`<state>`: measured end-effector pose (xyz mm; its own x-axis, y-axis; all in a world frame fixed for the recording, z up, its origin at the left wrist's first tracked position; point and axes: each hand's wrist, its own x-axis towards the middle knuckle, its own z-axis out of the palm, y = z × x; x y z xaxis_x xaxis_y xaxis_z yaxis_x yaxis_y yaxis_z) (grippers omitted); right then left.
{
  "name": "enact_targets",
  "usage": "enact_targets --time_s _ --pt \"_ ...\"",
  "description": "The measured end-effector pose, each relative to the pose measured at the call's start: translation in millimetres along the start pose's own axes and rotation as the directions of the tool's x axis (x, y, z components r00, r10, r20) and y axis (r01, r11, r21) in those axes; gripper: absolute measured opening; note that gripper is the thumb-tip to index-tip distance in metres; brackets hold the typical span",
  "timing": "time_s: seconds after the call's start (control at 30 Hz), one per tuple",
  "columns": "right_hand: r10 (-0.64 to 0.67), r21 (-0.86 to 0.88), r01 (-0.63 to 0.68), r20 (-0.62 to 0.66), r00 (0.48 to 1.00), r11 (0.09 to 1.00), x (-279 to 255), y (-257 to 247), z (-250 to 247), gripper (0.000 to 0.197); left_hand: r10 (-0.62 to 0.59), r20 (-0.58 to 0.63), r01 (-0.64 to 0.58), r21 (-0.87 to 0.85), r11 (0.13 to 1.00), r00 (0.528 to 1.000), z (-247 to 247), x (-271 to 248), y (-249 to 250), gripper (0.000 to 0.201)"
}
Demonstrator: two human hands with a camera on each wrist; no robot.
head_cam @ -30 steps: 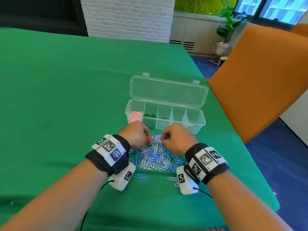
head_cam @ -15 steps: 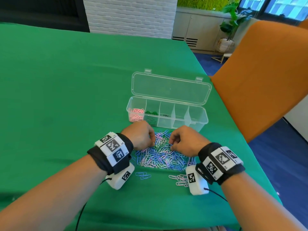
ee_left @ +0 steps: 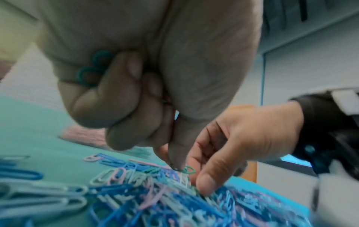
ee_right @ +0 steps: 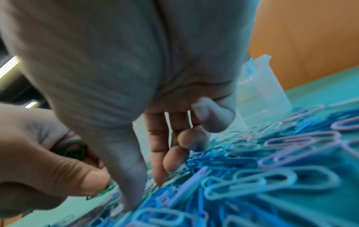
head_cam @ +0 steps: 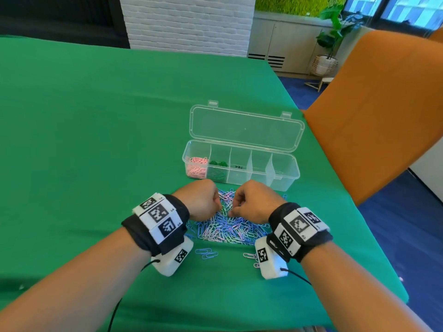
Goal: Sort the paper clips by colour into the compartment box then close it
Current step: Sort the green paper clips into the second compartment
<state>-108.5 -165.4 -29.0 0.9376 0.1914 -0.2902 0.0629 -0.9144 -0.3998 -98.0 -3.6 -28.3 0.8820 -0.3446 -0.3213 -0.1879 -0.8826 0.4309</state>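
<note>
A heap of blue, pink and pale paper clips (head_cam: 227, 226) lies on the green cloth in front of the clear compartment box (head_cam: 287, 173), whose lid (head_cam: 244, 128) is folded back. Pink clips (head_cam: 196, 166) fill the leftmost compartment, and green clips (head_cam: 217, 168) the one beside it. My left hand (head_cam: 219, 208) keeps several green clips (ee_left: 93, 67) in its curled fingers, while thumb and forefinger pinch another green clip (ee_left: 186, 169) off the heap. My right hand (ee_right: 144, 190) touches the heap with thumb and forefinger slightly apart, nothing visibly between them.
An orange chair back (head_cam: 371, 116) stands close on the right, past the table's right edge (head_cam: 383, 259). A few stray clips (head_cam: 206, 254) lie between my wrists, near the front. Green cloth (head_cam: 96, 140) stretches left and far behind the box.
My right hand drew slightly away to the right, then came back close to the left hand over the heap. The left hand stayed at the heap. The box has not moved.
</note>
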Motion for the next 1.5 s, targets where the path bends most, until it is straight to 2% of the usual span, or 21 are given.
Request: enact_targets --time_s 0.1,0.23,0.33,0.4,0.47,0.5,0.53,0.6,0.67,0.73,0.83,0.9,0.97,1.07,1.17,1.2,1.27,1.33,1.4,1.43,1.5 --pt "0.007 0.065 -0.01 0.039 0.999 0.998 1.6 5.0 1.4 0.01 -0.006 -0.013 0.005 -0.115 0.993 1.0 -2.7 -3.3 -7.3 0.025" --pt "0.038 0.112 -0.04 0.021 0.999 0.993 -2.3 16.0 -1.1 0.013 -0.012 0.019 0.016 -0.187 0.982 1.0 1.3 -8.8 -13.0 0.024" --pt "0.071 0.154 -0.073 0.015 0.997 0.985 -7.7 21.3 -3.3 0.008 0.008 0.041 0.002 -0.228 0.974 0.999 -0.7 -11.7 -12.5 0.025" --pt "0.06 0.192 -0.054 -0.024 0.998 0.98 -11.5 20.6 -4.6 0.009 0.018 0.059 -0.002 -0.261 0.965 0.998 -1.3 -13.4 -11.4 0.022" --pt "0.004 0.204 0.012 -0.081 0.997 0.979 -13.3 15.0 -5.7 0.011 0.012 0.104 0.028 -0.375 0.927 0.995 0.5 -14.2 -10.4 0.022" --pt "-0.032 0.195 0.049 -0.089 0.996 0.98 -13.2 11.0 -5.7 0.012 0.008 0.147 0.067 -0.496 0.866 0.989 1.3 -14.6 -9.6 0.023" --pt "-0.066 0.175 0.079 -0.078 0.995 0.981 -12.1 7.7 -4.6 0.014 0.013 0.196 0.117 -0.637 0.762 0.981 1.9 -14.4 -9.2 0.024" --pt "-0.096 0.089 0.098 -0.021 0.995 0.991 -8.9 2.8 -0.2 0.015 0.046 0.273 0.216 -0.844 0.491 0.961 1.6 -13.5 -10.3 0.028" --pt "-0.091 0.009 0.091 0.025 0.996 0.996 -6.4 1.7 3.8 0.011 0.096 0.314 0.283 -0.927 0.247 0.944 0.5 -13.6 -11.4 0.023" --pt "-0.089 -0.022 0.091 0.045 0.995 0.996 -5.9 2.6 5.2 0.007 0.151 0.322 0.312 -0.946 0.087 0.935 0.9 -13.9 -12.7 0.013" --pt "-0.093 -0.05 0.095 0.04 0.995 0.994 -8.8 5.3 4.0 0.005 0.176 0.296 0.309 -0.95 -0.052 0.939 5.1 -13.0 -13.9 0.011" --pt "-0.085 0.003 0.085 0.003 0.996 0.996 -11.7 9.6 2.0 0.007 0.157 0.274 0.29 -0.953 -0.088 0.949 8.4 -11.5 -14.9 0.011" --pt "-0.057 0.164 0.064 -0.045 0.997 0.984 -15.7 12.6 -2.4 0.009 0.117 0.254 0.264 -0.961 -0.083 0.96 9.8 -10.8 -15.9 0.014" --pt "-0.04 0.418 0.099 -0.149 0.988 0.903 -21.4 10.3 -11.8 0.01 0.068 0.208 0.21 -0.977 -0.027 0.976 8.5 -11.5 -13.8 0.011" --pt "-0.042 0.565 0.188 -0.261 0.964 0.804 -23.2 -3.7 -20.7 0.011 0.053 0.181 0.184 -0.981 -0.057 0.982 8.2 -8.8 -10.8 0.031" --pt "-0.052 0.591 0.218 -0.286 0.957 0.776 -23.0 -9.7 -21.9 0.012 0.064 0.181 0.186 -0.979 -0.08 0.981 8.7 -7.4 -9.8 0.032" --pt "-0.084 0.606 0.259 -0.303 0.949 0.752 -22.8 -22.0 -22.8 0.01 0.077 0.205 0.213 -0.969 -0.127 0.976 9.6 -7.0 -6.4 0.018" --pt "-0.095 0.576 0.272 -0.319 0.943 0.771 -19.6 -28.1 -22.2 0.008 0.057 0.248 0.254 -0.952 -0.173 0.967 10.5 -6.9 -3.7 0.008" --pt "-0.03 0.55 0.232 -0.351 0.936 0.802 -10.7 -22.3 -20.3 0.01 0.024 0.288 0.287 -0.937 -0.198 0.957 12.8 -5.5 -3.9 0.018" --pt "0.016 0.536 0.182 -0.344 0.939 0.824 -5.5 -15.9 -18.6 0.012 0.003 0.301 0.296 -0.936 -0.192 0.954 13.0 -4.1 -4.2 0.022" --pt "0.073 0.45 0.063 -0.278 0.958 0.891 3.3 -0.8 -12.1 0.015 -0.059 0.281 0.275 -0.957 -0.091 0.958 13.4 -1.1 -5.1 0.027"
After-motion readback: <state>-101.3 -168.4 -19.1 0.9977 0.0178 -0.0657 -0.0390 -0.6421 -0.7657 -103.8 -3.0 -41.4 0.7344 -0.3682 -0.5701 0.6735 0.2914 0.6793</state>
